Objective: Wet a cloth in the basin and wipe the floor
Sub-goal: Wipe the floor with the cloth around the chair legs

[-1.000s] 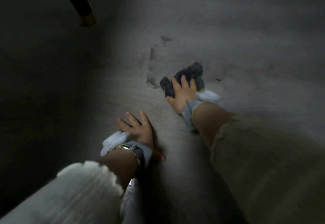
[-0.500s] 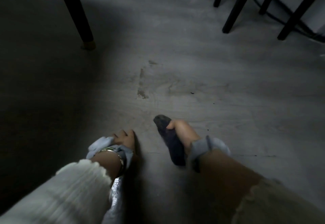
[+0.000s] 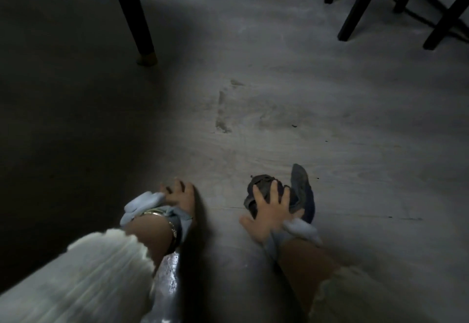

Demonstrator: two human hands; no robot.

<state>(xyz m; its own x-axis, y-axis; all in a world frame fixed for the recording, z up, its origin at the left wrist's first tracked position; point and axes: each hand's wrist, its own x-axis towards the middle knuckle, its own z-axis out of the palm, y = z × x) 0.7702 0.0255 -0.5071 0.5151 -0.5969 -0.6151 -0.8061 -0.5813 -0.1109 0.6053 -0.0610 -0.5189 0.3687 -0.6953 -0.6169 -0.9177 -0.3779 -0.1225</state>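
From the head camera, the right hand [image 3: 269, 211] lies flat on top of a dark, bunched cloth [image 3: 302, 190]. Its fingers are spread and fairly straight across the fabric, pressing it onto the grey floor [image 3: 342, 160] rather than curling round it. The thumb sticks out to the left and touches bare floor. A longer flap of the cloth pokes out beyond the fingertips and runs down the hand's right side.

The left hand [image 3: 181, 196] is planted on the floor to the left of that grip, well apart from the cloth. It holds nothing, and its fingers are splayed and slightly bent. A gold bracelet [image 3: 173, 231] sits on its wrist above a pale ribbed sleeve [image 3: 83, 279]. A glossy wet streak [image 3: 170, 272] shines on the floor just beside that forearm.

Ahead of the cloth, a faint dirty smear [image 3: 222, 109] marks the floor, with a small dark speck [image 3: 294, 125] to its right. Farther out, a dark table leg [image 3: 132, 10] stands beyond the left hand. Several black chair legs [image 3: 360, 3] stand beyond and right of the cloth.
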